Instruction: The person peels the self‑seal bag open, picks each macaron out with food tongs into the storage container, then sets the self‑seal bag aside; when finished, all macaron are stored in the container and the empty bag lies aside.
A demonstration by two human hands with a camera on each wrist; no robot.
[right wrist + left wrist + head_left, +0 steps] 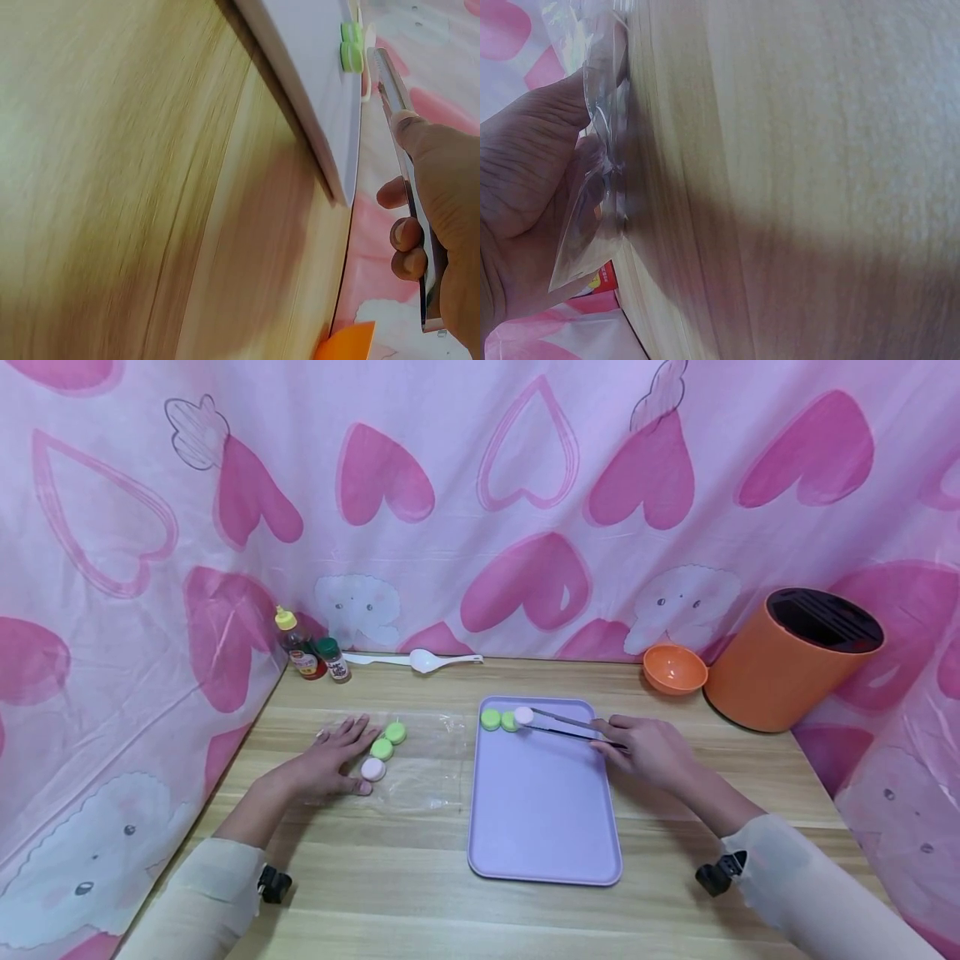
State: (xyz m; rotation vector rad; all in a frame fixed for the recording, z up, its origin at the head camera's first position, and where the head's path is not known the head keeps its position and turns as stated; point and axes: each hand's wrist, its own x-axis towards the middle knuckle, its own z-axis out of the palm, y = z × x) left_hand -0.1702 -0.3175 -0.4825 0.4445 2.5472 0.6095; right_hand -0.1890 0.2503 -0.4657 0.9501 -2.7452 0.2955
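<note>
My right hand (656, 752) grips metal tongs (570, 727), whose tips pinch a pale pink macaron (523, 717) at the top of the lilac tray (543, 818). Left of it, two green macarons (490, 719) sit side by side in the tray's far left corner. On a clear plastic sheet or bag (427, 781) rests my left hand (330, 764), its fingers extended. Two more green macarons (382, 749) and a pink one (372, 769) stand in a slanting row beside that hand. The left wrist view shows crinkled plastic (604, 161) in front of the fingers.
Along the back stand a yellow-capped sauce bottle (303, 652), a green-capped spice jar (334, 662) and a white spoon (426, 662). An orange bowl (675, 670) and an orange knife block (787, 668) are at the back right. Heart-printed cloth hangs around the table.
</note>
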